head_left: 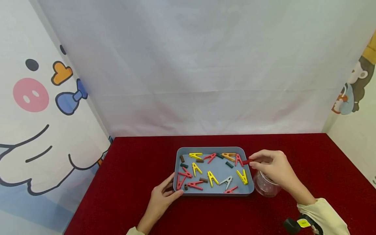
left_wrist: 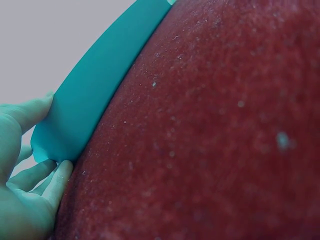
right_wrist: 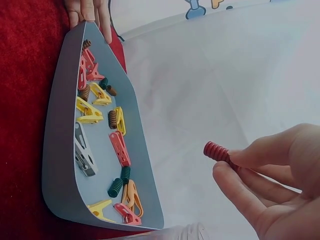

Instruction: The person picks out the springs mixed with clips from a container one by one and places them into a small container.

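Observation:
A red coil spring [right_wrist: 218,152] is pinched between the thumb and fingers of my right hand [head_left: 271,164], just off the right rim of the grey-blue tray [head_left: 212,194]. Below that hand stands a clear plastic jar [head_left: 266,186], partly covered by it; something brownish shows at its bottom. My left hand [head_left: 161,195] grips the tray's front left corner, thumb and fingers around it. Inside the tray lie yellow clips [head_left: 242,177], red clips [head_left: 195,185], a white clip [head_left: 227,181], an orange clip [head_left: 228,156], dark green springs [head_left: 229,164] and brown springs [head_left: 203,180].
A dark red cloth [head_left: 132,169] covers the table under the tray and jar. Behind it hangs a white curtain [head_left: 205,81]. Cartoon-printed panels stand on the left and right. A black device is strapped to the right wrist.

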A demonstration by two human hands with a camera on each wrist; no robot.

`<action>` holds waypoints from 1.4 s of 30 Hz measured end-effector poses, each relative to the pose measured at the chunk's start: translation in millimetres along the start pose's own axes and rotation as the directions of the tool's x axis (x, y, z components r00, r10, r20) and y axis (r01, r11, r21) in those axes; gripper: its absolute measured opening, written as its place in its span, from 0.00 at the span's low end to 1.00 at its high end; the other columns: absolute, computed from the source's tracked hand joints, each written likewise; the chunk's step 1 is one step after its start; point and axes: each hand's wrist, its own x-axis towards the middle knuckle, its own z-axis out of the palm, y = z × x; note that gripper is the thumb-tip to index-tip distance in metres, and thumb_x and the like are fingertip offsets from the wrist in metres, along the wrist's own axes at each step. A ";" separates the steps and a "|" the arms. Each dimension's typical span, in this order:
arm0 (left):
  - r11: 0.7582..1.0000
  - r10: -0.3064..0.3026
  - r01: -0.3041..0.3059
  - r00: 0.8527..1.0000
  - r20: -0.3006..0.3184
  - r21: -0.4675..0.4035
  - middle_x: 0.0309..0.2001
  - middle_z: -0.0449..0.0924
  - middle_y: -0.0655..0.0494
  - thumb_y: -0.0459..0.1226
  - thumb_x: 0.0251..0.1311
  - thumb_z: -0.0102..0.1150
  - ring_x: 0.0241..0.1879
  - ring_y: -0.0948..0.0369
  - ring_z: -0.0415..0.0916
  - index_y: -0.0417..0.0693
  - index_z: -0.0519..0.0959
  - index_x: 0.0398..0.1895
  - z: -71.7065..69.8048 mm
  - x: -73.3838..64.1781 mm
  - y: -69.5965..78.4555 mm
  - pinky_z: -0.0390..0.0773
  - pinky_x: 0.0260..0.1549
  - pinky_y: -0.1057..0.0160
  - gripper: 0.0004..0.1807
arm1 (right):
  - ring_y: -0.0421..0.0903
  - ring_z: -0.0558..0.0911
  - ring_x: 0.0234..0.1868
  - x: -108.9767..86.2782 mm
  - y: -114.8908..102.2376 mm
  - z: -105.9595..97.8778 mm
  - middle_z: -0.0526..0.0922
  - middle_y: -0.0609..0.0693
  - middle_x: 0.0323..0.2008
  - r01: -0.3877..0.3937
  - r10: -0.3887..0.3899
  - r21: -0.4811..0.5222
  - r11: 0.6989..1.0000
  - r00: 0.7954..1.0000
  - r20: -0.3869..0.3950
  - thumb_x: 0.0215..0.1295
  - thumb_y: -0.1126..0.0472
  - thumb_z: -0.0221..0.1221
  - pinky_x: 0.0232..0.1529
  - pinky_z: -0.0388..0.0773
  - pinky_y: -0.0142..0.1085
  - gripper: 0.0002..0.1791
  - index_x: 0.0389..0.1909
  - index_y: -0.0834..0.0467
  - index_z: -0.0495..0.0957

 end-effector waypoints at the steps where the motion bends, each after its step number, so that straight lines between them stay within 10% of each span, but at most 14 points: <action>1: 1.000 0.000 0.000 1.000 0.002 -0.003 0.56 0.67 0.45 0.40 0.46 0.65 0.52 0.53 0.67 0.52 0.61 0.63 0.0 0.1 -0.2 0.73 0.39 0.69 0.38 | 0.41 0.81 0.28 -0.4 0.1 -0.8 0.81 0.51 0.31 0.003 -0.003 0.005 1.000 1.000 -0.001 0.50 0.59 0.64 0.29 0.76 0.30 0.09 0.33 0.57 0.81; 42: 1.000 -0.002 0.002 1.000 0.008 -0.007 0.55 0.67 0.44 0.40 0.47 0.65 0.52 0.52 0.67 0.52 0.61 0.63 0.4 -1.1 0.9 0.73 0.39 0.69 0.38 | 0.43 0.80 0.30 -21.6 8.9 -26.6 0.82 0.52 0.33 -0.049 0.049 0.032 0.998 0.999 -0.010 0.49 0.56 0.64 0.28 0.77 0.33 0.13 0.35 0.57 0.80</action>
